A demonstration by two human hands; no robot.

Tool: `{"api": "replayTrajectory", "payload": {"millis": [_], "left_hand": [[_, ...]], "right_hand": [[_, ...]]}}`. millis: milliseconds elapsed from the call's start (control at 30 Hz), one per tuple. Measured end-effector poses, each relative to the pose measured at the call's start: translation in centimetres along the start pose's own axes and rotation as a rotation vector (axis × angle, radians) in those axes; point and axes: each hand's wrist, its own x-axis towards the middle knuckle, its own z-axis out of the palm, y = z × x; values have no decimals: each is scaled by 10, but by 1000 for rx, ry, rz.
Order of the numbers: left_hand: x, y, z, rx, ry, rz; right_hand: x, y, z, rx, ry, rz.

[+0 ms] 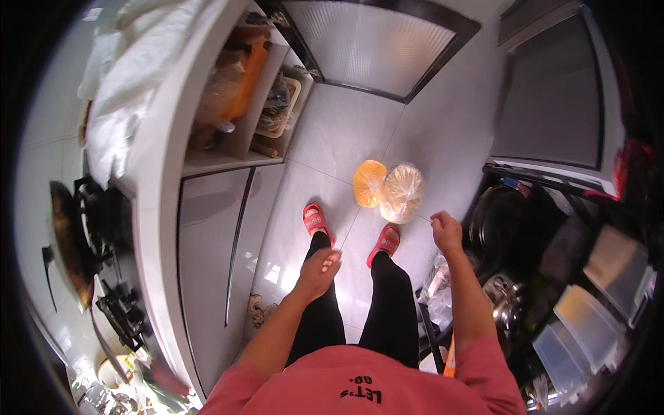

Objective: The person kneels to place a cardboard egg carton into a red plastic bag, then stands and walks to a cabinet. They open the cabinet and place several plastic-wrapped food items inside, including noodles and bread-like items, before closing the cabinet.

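Observation:
My left hand (319, 271) hangs above my left leg, fingers curled inward, with nothing seen in it. My right hand (447, 231) is held out over the floor by the dark rack, its fingers also curled and no object visible. On the tiles ahead of my feet lie an orange bundle in clear plastic (369, 183) and a larger pale-yellow bundle in clear plastic (403, 193), touching side by side. The pale one lies just beyond the toe of my right red slipper (385, 244). Neither hand touches them. What the wrapping holds is unclear.
To the left, a white cabinet (213, 259) has open shelves with an orange container (248, 80) and a cream basket (282, 109). A wok (71, 241) sits on the stove above. A black-framed glass door (371, 46) stands ahead. Pots and plastic bins (589, 321) fill the right-hand rack.

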Motion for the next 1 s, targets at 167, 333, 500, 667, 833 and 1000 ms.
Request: {"api": "replayTrajectory", "payload": {"millis": [167, 333, 500, 667, 833, 1000], "left_hand": [[171, -15, 34, 146, -49, 228], [282, -77, 31, 433, -78, 390], [338, -128, 2, 952, -321, 500], [362, -111, -37, 868, -422, 438], [375, -113, -62, 684, 2, 530], [425, -187, -103, -151, 375, -46]], "right_hand": [[81, -22, 116, 368, 70, -90], [121, 14, 222, 543, 7, -31], [181, 23, 222, 466, -157, -162], [221, -43, 199, 460, 70, -493], [246, -70, 231, 292, 88, -749], [220, -83, 247, 197, -86, -927]]}}
